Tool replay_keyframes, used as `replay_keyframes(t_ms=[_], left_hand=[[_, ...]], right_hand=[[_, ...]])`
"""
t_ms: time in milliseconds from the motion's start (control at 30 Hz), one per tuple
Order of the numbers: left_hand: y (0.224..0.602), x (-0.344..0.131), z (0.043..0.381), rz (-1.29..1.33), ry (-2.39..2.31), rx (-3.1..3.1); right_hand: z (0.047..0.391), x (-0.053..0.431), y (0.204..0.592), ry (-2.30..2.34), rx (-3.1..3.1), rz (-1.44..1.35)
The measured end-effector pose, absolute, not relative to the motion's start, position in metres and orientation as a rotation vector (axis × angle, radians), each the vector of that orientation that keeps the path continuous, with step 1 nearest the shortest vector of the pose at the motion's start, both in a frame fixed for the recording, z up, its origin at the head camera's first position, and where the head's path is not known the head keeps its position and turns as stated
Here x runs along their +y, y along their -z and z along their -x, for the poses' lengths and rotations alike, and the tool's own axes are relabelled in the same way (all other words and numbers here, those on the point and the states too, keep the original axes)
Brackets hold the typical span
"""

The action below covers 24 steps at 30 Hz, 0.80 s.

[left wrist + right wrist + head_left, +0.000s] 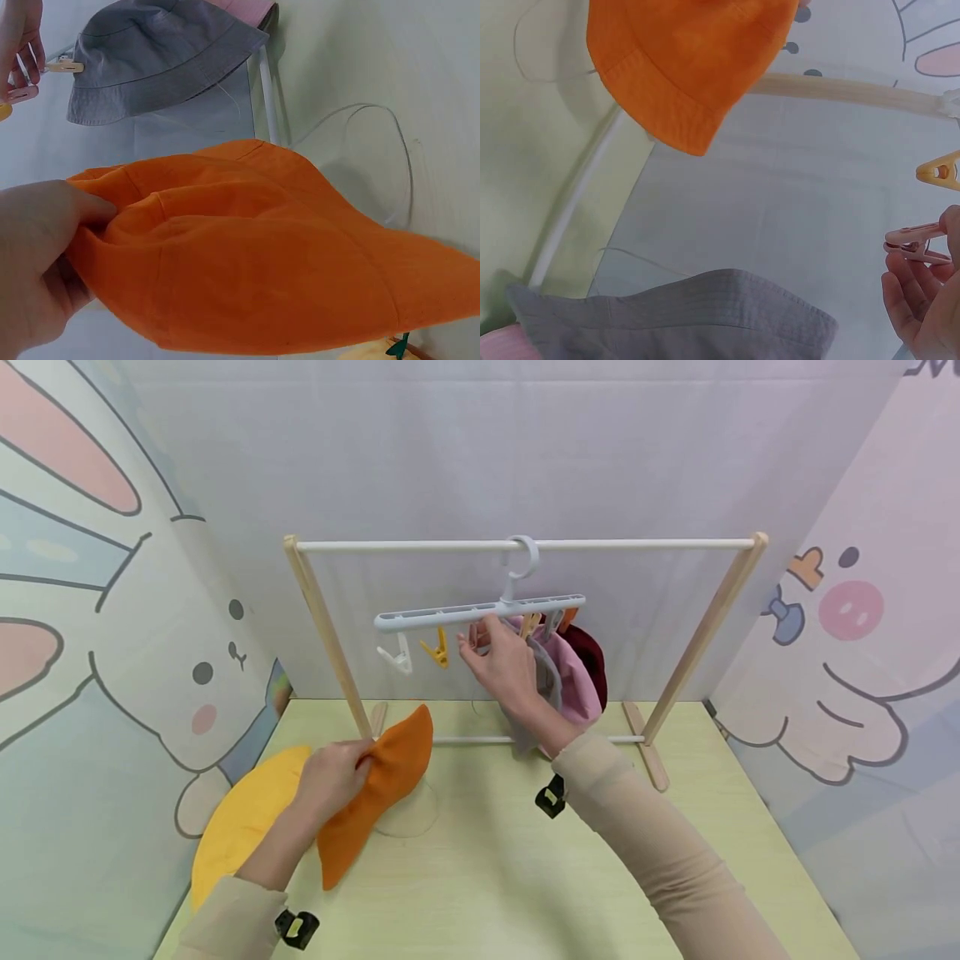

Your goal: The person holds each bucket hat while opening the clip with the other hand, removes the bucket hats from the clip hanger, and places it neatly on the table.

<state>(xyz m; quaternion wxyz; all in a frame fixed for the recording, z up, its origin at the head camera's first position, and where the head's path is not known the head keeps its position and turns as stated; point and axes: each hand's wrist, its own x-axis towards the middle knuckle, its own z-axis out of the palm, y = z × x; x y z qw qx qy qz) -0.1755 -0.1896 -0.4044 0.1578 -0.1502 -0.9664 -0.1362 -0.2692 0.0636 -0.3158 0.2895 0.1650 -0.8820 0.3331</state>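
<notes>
My left hand [330,781] grips the edge of an orange bucket hat [393,760], which hangs in front of the rack's left side. Up at the pale blue hanger [435,617], my right hand [506,667] pinches a pink clip [913,244], best seen in the right wrist view. To the left of that hand dangle a yellow clip [437,649] and a white clip [402,655]. A grey bucket hat [154,64] hangs from a beige clip [66,67], partly behind my right hand. Beyond it hang a pink hat [576,685] and a dark red hat [592,653].
The hanger hooks over the white rod [637,544] of a rack with wooden legs [702,639]. A yellow hat [242,818] lies on the left of the table [487,877]. Cartoon-printed curtains surround the table on three sides.
</notes>
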Motion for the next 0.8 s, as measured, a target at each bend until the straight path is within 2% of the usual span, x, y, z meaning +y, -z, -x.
replay_keyframes(t_ms=[800], left_hand=[[0.406, -0.217, 0.191, 0.328, 0.242, -2.782]], right_hand=[[0.267, 0.064, 0.314, -0.883, -2.363, -0.435]])
